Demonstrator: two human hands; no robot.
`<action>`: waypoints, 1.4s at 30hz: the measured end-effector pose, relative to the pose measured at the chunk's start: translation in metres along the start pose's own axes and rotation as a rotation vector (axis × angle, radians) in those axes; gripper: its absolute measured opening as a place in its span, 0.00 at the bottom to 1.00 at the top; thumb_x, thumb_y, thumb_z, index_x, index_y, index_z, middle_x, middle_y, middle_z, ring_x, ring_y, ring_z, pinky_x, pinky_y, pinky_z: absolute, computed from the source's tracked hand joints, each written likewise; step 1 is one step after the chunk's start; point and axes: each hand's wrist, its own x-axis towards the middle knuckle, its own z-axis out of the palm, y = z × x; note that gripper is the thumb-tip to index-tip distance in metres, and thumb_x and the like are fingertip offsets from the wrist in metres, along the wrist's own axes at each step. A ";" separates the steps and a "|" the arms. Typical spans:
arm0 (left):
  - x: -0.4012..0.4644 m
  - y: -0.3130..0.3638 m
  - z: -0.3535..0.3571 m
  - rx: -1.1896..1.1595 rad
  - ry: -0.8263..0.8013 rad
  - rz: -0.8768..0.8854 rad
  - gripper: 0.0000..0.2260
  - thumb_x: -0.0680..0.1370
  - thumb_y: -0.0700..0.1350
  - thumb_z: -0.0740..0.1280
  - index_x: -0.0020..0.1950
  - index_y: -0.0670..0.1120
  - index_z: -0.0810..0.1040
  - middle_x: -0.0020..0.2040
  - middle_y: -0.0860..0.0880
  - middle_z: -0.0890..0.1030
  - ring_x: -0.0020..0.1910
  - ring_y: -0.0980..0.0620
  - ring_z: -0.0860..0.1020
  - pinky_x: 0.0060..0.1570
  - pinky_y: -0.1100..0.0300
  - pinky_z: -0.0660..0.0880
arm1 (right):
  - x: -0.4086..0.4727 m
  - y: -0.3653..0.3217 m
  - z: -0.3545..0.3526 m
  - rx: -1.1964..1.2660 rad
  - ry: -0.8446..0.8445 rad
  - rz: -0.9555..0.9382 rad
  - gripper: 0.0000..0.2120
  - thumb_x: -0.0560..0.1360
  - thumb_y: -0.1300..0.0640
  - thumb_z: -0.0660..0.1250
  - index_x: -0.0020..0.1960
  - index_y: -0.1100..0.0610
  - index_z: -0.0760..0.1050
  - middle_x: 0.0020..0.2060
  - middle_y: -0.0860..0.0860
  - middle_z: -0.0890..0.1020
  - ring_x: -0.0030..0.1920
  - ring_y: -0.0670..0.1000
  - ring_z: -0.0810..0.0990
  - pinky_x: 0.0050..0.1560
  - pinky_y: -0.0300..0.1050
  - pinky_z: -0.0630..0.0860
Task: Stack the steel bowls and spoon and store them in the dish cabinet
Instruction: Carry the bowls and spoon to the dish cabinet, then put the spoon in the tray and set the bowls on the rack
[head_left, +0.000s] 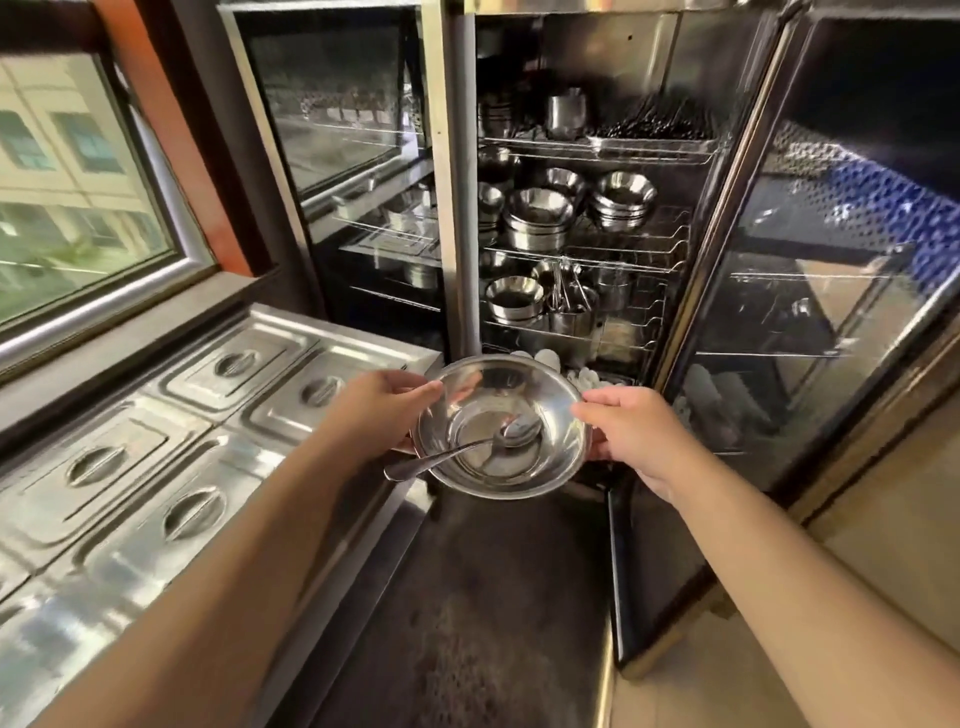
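Steel bowl (501, 426) held level before the open dish cabinet (582, 218), left hand (382, 408) and right hand (631, 428) each closed on opposite rims. Spoon (462, 447) lies inside, handle overhanging; the two-sided grip likely keeps it from sliding out.

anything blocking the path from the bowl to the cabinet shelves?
Nothing visible. The cabinet door is swung open to the right, and the bowl, with the spoon inside, is held by the left hand and right hand directly before the open wire shelves.
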 end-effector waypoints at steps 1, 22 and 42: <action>0.018 0.004 0.004 -0.006 -0.008 0.000 0.06 0.76 0.56 0.71 0.41 0.60 0.87 0.38 0.55 0.87 0.38 0.54 0.86 0.39 0.53 0.84 | 0.015 -0.002 -0.005 0.008 0.013 0.013 0.16 0.77 0.64 0.70 0.35 0.49 0.87 0.35 0.54 0.88 0.33 0.49 0.86 0.32 0.42 0.81; 0.429 0.104 0.087 0.041 -0.357 0.217 0.11 0.76 0.57 0.71 0.47 0.51 0.86 0.43 0.43 0.86 0.41 0.46 0.85 0.34 0.55 0.84 | 0.316 -0.054 -0.093 0.044 0.502 0.150 0.09 0.77 0.63 0.72 0.56 0.60 0.81 0.44 0.61 0.88 0.40 0.56 0.86 0.41 0.51 0.84; 0.656 0.180 0.256 0.177 -0.396 0.131 0.11 0.76 0.47 0.69 0.35 0.51 0.72 0.51 0.35 0.85 0.48 0.38 0.85 0.53 0.43 0.82 | 0.557 -0.041 -0.231 -0.106 0.645 0.232 0.17 0.74 0.60 0.71 0.56 0.73 0.76 0.51 0.69 0.83 0.49 0.65 0.85 0.53 0.67 0.82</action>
